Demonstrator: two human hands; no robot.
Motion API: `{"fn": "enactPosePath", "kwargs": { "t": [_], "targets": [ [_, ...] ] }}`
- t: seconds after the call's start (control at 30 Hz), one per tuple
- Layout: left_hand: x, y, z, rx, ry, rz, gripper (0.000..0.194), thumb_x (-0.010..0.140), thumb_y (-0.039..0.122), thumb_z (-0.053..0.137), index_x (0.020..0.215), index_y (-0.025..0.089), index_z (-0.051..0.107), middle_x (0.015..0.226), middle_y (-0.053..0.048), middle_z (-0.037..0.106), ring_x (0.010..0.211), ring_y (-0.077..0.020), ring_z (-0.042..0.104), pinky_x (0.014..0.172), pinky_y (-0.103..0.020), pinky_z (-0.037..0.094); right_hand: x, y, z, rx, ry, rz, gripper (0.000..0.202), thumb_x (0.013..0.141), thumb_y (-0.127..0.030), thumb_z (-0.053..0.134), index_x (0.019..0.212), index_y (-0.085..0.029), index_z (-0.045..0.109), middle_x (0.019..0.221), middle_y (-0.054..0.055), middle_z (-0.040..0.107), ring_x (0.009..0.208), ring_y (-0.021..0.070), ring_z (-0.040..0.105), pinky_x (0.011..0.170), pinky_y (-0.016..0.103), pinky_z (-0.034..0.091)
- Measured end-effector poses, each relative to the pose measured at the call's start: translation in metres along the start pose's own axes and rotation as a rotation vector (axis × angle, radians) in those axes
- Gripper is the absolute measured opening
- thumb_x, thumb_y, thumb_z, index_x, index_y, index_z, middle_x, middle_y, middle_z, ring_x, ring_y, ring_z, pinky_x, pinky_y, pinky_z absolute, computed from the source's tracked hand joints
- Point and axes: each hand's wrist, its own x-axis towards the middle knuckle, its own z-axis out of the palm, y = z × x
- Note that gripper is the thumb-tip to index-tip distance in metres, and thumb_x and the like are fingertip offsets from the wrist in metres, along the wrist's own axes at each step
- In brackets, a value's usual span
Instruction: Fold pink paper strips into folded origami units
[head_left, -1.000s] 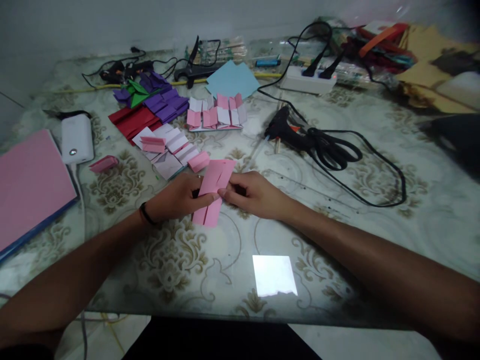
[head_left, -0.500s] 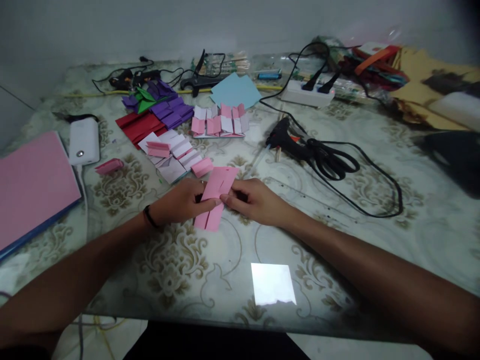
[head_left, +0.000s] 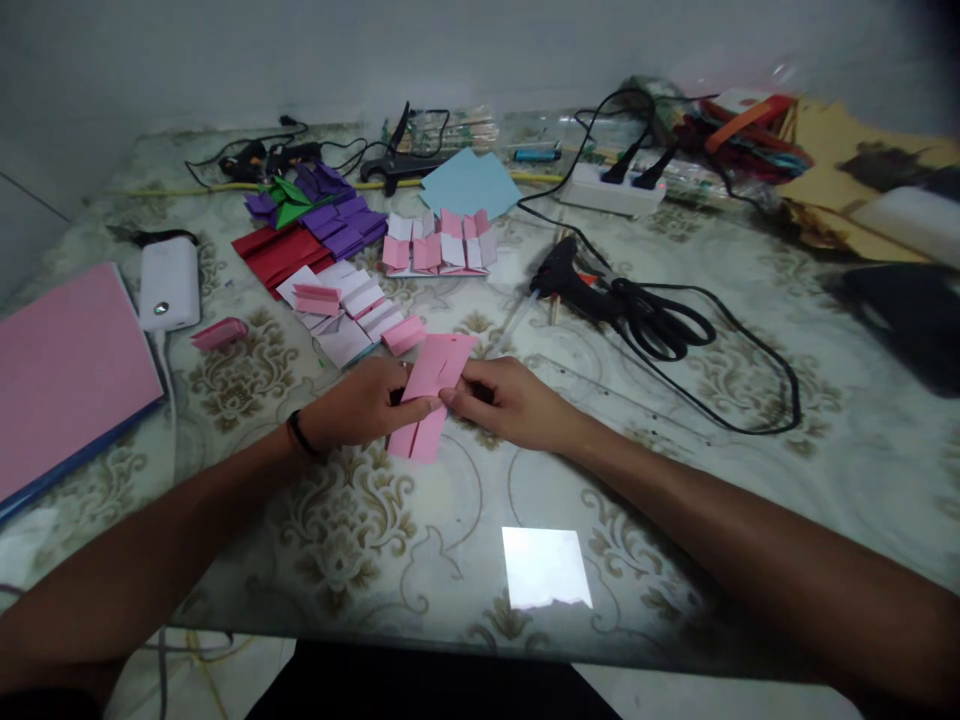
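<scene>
Between my two hands is a folded piece of pink paper, tilted, with a lengthwise seam down its face. My left hand pinches its left edge, thumb on top. From the other side my right hand grips the right edge, its thumb nearly meeting the left one. The fingers beneath the paper are hidden. Just beyond it lie folded pink and white paper pieces, and farther back a pink and white folded strip.
A black glue gun with coiled cord lies at right, near a white power strip. Red and purple folded papers and blue sheets lie behind. Left are a white power bank and a pink paper stack.
</scene>
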Motion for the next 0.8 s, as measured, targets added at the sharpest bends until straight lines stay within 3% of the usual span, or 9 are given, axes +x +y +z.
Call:
{"fn": "enactPosePath", "kwargs": {
  "t": [0.3, 0.57, 0.8],
  "targets": [
    [-0.0003, 0.0001, -0.0004, 0.003, 0.022, -0.003, 0.043, 0.091, 0.040, 0.056, 0.057, 0.016, 0.045, 0.053, 0.004, 0.034, 0.052, -0.0090, 0.033, 0.050, -0.025, 0.022, 0.0007, 0.0023, -0.0005, -0.001, 0.015, -0.054, 0.036, 0.098, -0.046, 0.057, 0.077, -0.017, 0.054, 0.059, -0.006, 0.041, 0.053, 0.0081, 0.035, 0.052, 0.020, 0.030],
    [0.0003, -0.0005, -0.0007, -0.021, 0.008, -0.001, 0.039, 0.092, 0.040, 0.055, 0.063, 0.013, 0.056, 0.055, 0.004, 0.037, 0.055, -0.0097, 0.035, 0.052, -0.024, 0.026, 0.0008, 0.0030, -0.0002, -0.013, 0.026, -0.080, 0.028, 0.098, -0.033, 0.054, 0.076, -0.016, 0.053, 0.060, -0.006, 0.041, 0.054, 0.0076, 0.035, 0.054, 0.020, 0.029],
    [-0.0008, -0.0016, -0.0001, 0.007, 0.016, -0.019, 0.042, 0.092, 0.042, 0.055, 0.061, 0.014, 0.054, 0.054, 0.004, 0.035, 0.053, -0.0095, 0.032, 0.051, -0.024, 0.024, 0.0010, 0.0026, -0.0003, -0.029, 0.030, -0.088, 0.028, 0.099, -0.032, 0.053, 0.077, -0.015, 0.054, 0.060, -0.006, 0.041, 0.053, 0.0072, 0.035, 0.053, 0.019, 0.029]
  ]
}}
